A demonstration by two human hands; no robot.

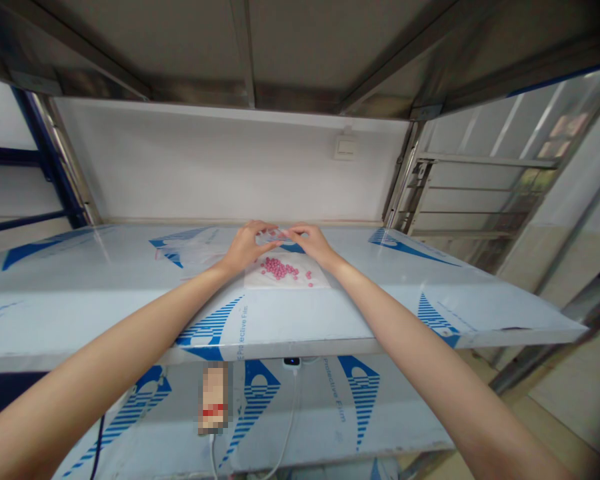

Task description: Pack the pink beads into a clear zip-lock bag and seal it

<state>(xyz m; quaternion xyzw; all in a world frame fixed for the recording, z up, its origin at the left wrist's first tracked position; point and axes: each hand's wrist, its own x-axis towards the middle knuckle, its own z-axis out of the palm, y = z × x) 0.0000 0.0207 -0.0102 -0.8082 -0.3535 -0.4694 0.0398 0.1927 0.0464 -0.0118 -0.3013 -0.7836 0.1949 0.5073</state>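
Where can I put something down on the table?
There's bare table right of the right arm, left of the clear plastic, and in a strip between the arms, in front of the white sheet. The middle's crowded: pink beads, left hand, right hand.

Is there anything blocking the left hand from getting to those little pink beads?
Nothing visible stands between the left hand and the main cluster of pink beads. They appear uncovered on the pale sheet, close by the hand.

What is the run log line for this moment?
left hand and right hand: at small clear item | pink beads: clustered on white sheet, few apart
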